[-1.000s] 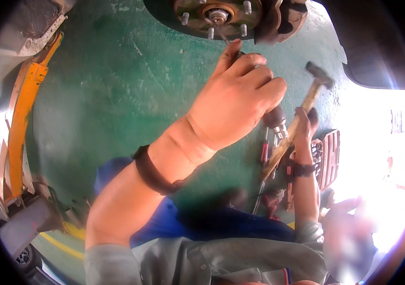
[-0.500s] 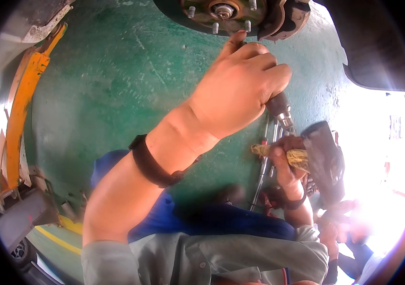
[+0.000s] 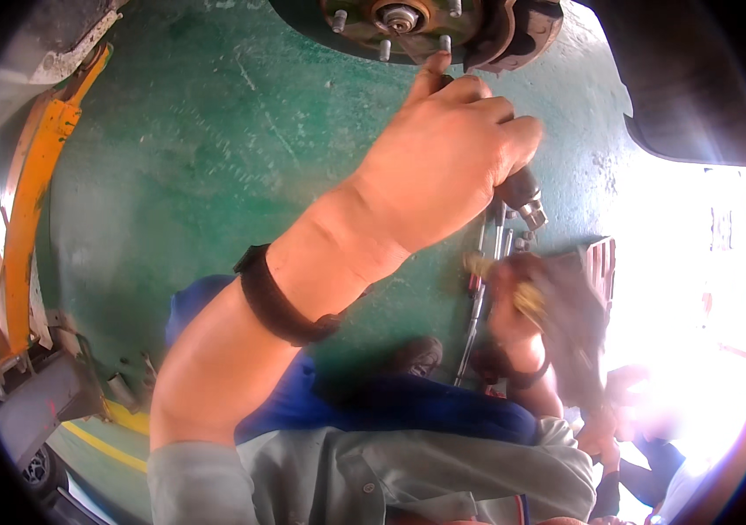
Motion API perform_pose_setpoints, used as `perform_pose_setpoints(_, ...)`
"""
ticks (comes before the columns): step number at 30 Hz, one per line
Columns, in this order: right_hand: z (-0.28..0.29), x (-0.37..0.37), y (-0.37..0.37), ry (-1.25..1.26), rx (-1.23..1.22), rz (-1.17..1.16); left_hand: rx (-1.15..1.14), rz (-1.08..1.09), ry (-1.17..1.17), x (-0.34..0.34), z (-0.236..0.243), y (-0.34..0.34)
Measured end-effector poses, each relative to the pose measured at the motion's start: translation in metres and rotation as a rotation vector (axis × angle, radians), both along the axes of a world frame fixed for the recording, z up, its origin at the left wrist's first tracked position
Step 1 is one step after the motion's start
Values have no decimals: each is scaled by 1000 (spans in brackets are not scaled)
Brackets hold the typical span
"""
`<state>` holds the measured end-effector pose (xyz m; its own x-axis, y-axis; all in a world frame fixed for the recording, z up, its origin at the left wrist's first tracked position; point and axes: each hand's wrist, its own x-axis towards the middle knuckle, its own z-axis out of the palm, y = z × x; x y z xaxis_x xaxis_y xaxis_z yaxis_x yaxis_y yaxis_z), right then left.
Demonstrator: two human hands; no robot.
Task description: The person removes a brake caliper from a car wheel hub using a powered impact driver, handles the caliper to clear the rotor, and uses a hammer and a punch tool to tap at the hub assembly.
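In my left hand [image 3: 447, 166] I grip a dark cylindrical metal piece [image 3: 524, 199]; its shiny stepped end sticks out on the right, and the rest is hidden. My raised thumb reaches close to a stud of the wheel hub [image 3: 408, 48] at the top. Lower right, my right hand [image 3: 513, 302] is closed around the yellowish, wrapped handle of a hammer [image 3: 578, 319] with a large dark head. Motion blurs both the hand and the hammer, which is apart from the metal piece.
Beside my right hand, long metal bar tools [image 3: 475, 328] lie on the green floor [image 3: 172, 131]. A brake caliper [image 3: 526, 35] adjoins the hub. Dark bodywork [image 3: 688, 87] hangs at upper right, and an orange metal post [image 3: 36, 219] stands at left. Another person's hand [image 3: 599, 429] shows at lower right.
The hammer has swung lower in view with my right hand, away from the metal piece. My left hand has barely moved, and the hub appears slightly farther up and left.
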<state>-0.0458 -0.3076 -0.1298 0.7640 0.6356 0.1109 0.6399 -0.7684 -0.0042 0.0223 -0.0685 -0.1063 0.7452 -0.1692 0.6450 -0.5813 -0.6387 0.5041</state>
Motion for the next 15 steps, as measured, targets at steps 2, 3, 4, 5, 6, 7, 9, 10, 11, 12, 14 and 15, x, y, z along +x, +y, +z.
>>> perform_pose_setpoints(2, -12, 2, -2, -63, 217, 124, -46, -8, -15, 5, 1, 0)
perform_pose_setpoints(3, -19, 4, -6, 36, 517, 103, -94, -15, -28, 6, 1, 0)
perform_pose_setpoints(4, -24, 7, -6, 113, 831, 120, -96, -18, -26, 5, 0, 0)
perform_pose_setpoints(5, -22, 4, -11, 136, 802, 50, -30, -12, -11, 5, 0, 0)
perform_pose_setpoints(6, -17, -1, -12, 167, 769, -24, 36, -5, 4, 4, -1, -1)
perform_pose_setpoints(7, -9, -6, 0, 154, 747, -91, 44, 4, 4, 4, -2, 1)
perform_pose_setpoints(9, 13, -15, 21, 114, 681, -240, 55, 10, -9, 3, -3, -1)
perform_pose_setpoints(10, 0, -15, 16, 109, 725, -234, 61, 13, -14, 2, -3, -1)
perform_pose_setpoints(11, -11, -15, 14, 107, 771, -229, 69, 16, -16, 1, -5, -2)
perform_pose_setpoints(12, -10, -13, 11, 91, 672, -241, 77, 19, -18, 0, -7, -2)
perform_pose_setpoints(14, -17, -10, 3, 41, 595, -177, 60, 24, -37, 0, -8, 0)
perform_pose_setpoints(15, -23, -8, -1, 26, 587, -132, 40, 30, -59, 0, -7, 1)
